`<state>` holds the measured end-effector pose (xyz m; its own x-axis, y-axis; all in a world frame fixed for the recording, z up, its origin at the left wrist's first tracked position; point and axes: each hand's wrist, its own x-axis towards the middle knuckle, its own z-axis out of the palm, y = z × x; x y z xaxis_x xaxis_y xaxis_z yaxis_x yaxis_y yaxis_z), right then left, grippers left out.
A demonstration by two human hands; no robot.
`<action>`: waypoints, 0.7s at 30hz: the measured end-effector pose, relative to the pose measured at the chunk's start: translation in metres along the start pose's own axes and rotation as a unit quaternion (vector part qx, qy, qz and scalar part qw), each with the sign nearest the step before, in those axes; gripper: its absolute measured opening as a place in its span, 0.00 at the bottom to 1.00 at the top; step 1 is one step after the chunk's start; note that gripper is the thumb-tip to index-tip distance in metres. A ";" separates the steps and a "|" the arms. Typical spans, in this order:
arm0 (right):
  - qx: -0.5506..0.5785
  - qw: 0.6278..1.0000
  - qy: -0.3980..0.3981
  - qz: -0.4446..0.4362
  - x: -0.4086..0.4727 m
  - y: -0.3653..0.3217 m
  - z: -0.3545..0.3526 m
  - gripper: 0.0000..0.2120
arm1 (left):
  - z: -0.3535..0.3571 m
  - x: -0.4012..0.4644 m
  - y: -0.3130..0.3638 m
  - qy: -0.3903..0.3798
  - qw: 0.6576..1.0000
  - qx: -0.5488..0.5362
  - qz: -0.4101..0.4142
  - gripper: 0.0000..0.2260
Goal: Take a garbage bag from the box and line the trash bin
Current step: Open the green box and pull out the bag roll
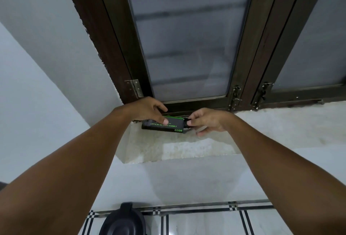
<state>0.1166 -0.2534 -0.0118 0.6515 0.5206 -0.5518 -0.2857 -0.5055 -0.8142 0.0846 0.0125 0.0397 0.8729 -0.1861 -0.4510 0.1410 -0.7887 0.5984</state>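
A small black box with green lettering (169,126) lies on the stone window sill (168,150), just under the window frame. My left hand (148,110) holds the box from above, thumb pressed on its front face. At the box's right end my right hand (206,120) pinches a bit of black garbage bag (186,120) that sticks out of the box. Far below, at the bottom edge of the view, the dark lid of the trash bin (122,222) shows on the tiled floor.
A dark brown window frame (119,47) with frosted panes rises right behind the box. Metal latches (236,97) sit at the lower right of the pane. White walls close in on the left and below the sill.
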 end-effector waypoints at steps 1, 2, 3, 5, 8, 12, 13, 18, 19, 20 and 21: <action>-0.004 1.000 0.011 0.001 -0.002 -0.001 -0.006 0.11 | 0.002 0.001 -0.003 -0.005 1.000 0.012 -0.006 0.30; -0.001 1.000 0.027 -0.005 -0.003 -0.001 -0.012 0.10 | 0.005 0.003 -0.006 -0.006 1.000 0.028 -0.008 0.30; 0.007 0.999 0.047 -0.013 -0.004 -0.002 -0.015 0.09 | 0.009 0.005 -0.009 -0.005 0.999 0.048 -0.008 0.30; 0.015 0.995 0.096 -0.029 -0.005 -0.006 -0.016 0.06 | 0.017 0.009 -0.014 0.008 0.995 0.096 -0.011 0.28; 0.001 0.978 0.199 -0.061 -0.002 -0.012 -0.010 0.04 | 0.029 0.012 -0.019 0.050 0.981 0.184 -0.023 0.25; 0.054 0.950 0.287 -0.115 0.001 -0.014 0.001 0.05 | 0.045 0.011 -0.022 0.090 0.958 0.271 -0.026 0.27; 0.056 0.946 0.293 -0.126 0.001 -0.013 0.003 0.05 | 0.048 0.011 -0.023 0.093 0.954 0.283 -0.028 0.28; 0.134 0.912 0.347 -0.172 -0.001 -0.020 0.009 0.10 | 0.057 0.010 -0.028 0.115 0.946 0.302 -0.028 0.31; 0.156 0.907 0.349 -0.179 -0.002 -0.024 0.011 0.10 | 0.058 0.009 -0.029 0.126 0.946 0.298 -0.018 0.33; 0.172 0.904 0.345 -0.184 -0.002 -0.025 0.012 0.11 | 0.060 0.008 -0.027 0.142 0.948 0.286 -0.002 0.34; 0.182 0.906 0.332 -0.189 -0.001 -0.029 0.015 0.11 | 0.060 0.006 -0.025 0.172 0.948 0.268 0.016 0.34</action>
<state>0.1133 -0.2290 0.0093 0.9958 0.0190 -0.0898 -0.0886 -0.0543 -0.9946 0.0580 -0.0038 -0.0177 0.9863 -0.0852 -0.1415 -0.0645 -0.9873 0.1449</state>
